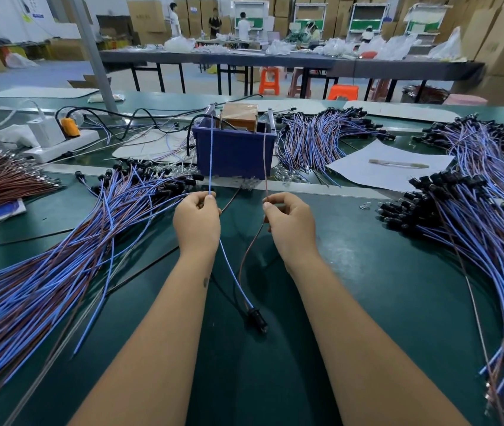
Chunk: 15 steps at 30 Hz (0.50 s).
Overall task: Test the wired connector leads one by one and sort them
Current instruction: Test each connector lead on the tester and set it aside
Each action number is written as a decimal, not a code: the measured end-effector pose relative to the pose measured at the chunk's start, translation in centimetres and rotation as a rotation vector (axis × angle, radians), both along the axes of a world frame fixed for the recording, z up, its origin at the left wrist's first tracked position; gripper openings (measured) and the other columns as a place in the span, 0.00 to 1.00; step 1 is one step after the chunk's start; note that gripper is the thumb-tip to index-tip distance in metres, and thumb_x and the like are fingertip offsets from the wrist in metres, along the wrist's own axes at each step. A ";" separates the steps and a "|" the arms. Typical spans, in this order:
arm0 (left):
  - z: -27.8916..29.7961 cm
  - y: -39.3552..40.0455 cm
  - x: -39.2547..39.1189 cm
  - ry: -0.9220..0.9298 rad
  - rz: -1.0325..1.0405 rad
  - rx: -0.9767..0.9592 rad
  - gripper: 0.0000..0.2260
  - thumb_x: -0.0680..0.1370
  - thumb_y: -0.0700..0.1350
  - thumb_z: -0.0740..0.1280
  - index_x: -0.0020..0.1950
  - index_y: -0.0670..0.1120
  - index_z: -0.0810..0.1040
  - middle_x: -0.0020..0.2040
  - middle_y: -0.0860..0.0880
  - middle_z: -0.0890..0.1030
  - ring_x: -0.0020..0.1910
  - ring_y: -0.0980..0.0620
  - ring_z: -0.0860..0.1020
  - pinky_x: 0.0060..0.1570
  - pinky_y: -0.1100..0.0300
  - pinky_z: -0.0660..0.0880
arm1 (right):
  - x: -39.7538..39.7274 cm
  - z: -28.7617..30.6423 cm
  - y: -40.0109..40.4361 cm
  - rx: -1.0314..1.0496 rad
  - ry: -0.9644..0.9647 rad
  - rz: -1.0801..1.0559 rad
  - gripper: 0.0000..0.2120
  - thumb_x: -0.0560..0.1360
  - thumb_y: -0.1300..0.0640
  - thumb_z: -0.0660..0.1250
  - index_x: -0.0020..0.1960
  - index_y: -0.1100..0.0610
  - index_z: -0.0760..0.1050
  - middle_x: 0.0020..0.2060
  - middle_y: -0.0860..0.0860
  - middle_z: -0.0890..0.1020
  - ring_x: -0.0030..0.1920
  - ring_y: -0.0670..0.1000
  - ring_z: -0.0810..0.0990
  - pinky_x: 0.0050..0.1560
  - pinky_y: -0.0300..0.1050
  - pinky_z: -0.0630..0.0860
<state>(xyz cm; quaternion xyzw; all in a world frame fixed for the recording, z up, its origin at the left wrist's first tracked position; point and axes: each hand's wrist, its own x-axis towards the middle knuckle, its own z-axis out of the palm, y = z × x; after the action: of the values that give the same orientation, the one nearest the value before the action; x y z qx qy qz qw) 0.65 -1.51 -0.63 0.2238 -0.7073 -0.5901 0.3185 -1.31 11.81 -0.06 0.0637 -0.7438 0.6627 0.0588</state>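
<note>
One connector lead lies between my hands, its black connector (257, 318) resting on the green table near me. My left hand (196, 221) pinches its blue wire (211, 155), whose end reaches up to the left metal post (212, 109) of the blue test box (234, 149). My right hand (290, 224) pinches the brown wire (264, 161), which runs up toward the right metal post (270, 116). A big pile of blue and brown leads (60, 256) spreads to my left. Another large pile (484, 241) lies to my right.
More lead bundles (321, 136) lie behind the box. A brown wire bundle (1, 176) sits at far left, beside a white power strip (60, 142) with an orange plug. A white paper with a pen (398, 163) lies right of the box. People work at distant tables.
</note>
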 end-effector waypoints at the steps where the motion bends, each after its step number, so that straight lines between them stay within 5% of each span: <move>1: 0.0 0.0 0.0 -0.006 -0.002 -0.012 0.07 0.80 0.42 0.61 0.47 0.49 0.77 0.32 0.52 0.77 0.27 0.53 0.69 0.29 0.61 0.66 | 0.0 0.0 -0.1 0.003 0.003 -0.004 0.06 0.76 0.60 0.66 0.43 0.52 0.77 0.34 0.50 0.79 0.33 0.48 0.73 0.40 0.47 0.74; 10: 0.0 -0.4 -0.6 -0.059 0.004 -0.053 0.07 0.80 0.42 0.62 0.46 0.47 0.79 0.33 0.51 0.79 0.28 0.54 0.70 0.29 0.62 0.65 | -0.1 0.0 0.1 0.009 0.010 0.002 0.07 0.77 0.60 0.65 0.42 0.49 0.76 0.36 0.51 0.80 0.37 0.49 0.76 0.44 0.53 0.79; 15: 0.2 -0.6 -1.0 -0.077 0.011 -0.048 0.07 0.80 0.43 0.62 0.45 0.49 0.78 0.33 0.52 0.79 0.27 0.55 0.70 0.27 0.63 0.64 | -0.3 -0.2 0.0 0.035 0.016 0.028 0.05 0.77 0.58 0.66 0.45 0.49 0.78 0.35 0.50 0.80 0.34 0.48 0.75 0.40 0.47 0.77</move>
<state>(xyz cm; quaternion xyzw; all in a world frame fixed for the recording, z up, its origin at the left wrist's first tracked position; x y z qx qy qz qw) -0.34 -2.10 -0.47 0.2424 -0.7318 -0.5620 0.2997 -1.66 11.85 -0.31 0.0803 -0.7538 0.6500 0.0541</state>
